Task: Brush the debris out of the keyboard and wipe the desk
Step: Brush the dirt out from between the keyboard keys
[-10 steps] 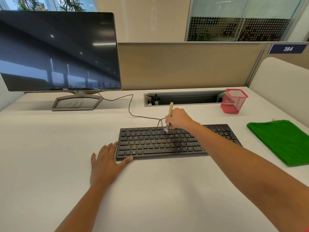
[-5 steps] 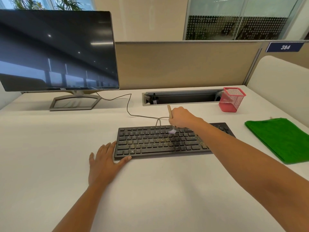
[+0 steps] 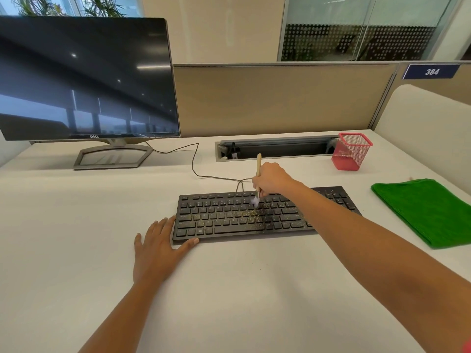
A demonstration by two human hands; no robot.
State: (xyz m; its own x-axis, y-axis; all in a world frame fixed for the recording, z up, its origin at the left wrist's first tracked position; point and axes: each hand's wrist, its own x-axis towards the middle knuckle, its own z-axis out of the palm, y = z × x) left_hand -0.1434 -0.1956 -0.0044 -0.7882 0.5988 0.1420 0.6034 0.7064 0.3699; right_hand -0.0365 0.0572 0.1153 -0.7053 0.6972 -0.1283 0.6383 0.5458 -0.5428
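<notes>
A black keyboard (image 3: 229, 217) lies on the white desk (image 3: 76, 225), with yellowish debris (image 3: 251, 215) scattered over its middle keys. My right hand (image 3: 271, 179) grips a small wooden-handled brush (image 3: 258, 169), held almost upright; its pale bristles touch the upper key rows near the middle. My left hand (image 3: 159, 247) rests flat on the desk, fingers spread, thumb pressed against the keyboard's front left corner. A folded green cloth (image 3: 428, 210) lies on the desk at the right.
A dark monitor (image 3: 84, 77) on a grey stand stands at the back left. The keyboard cable (image 3: 195, 164) loops behind the keyboard. A cable tray slot (image 3: 275, 149) and a red mesh cup (image 3: 353, 151) sit at the back. Beige partitions enclose the desk.
The brush swept right along the upper key rows, then came back left and now stands more upright. My left hand has stayed at the keyboard's corner.
</notes>
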